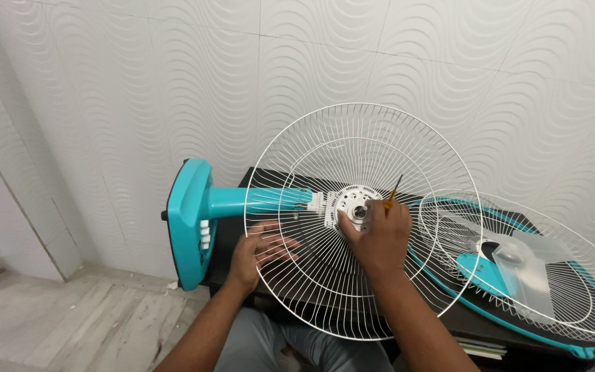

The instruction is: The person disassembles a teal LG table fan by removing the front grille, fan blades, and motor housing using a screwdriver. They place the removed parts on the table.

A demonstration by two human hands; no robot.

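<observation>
Head view: right hand (380, 238) clamped on thin yellow-handled screwdriver (393, 193) at white motor hub (357, 207). Left hand (259, 251), fingers spread apart, pressed behind round white wire fan guard (290, 275). Teal fan base (191, 220) lying sideways on dark table (228, 269); second teal-rimmed wire guard (566, 303) just right.
</observation>
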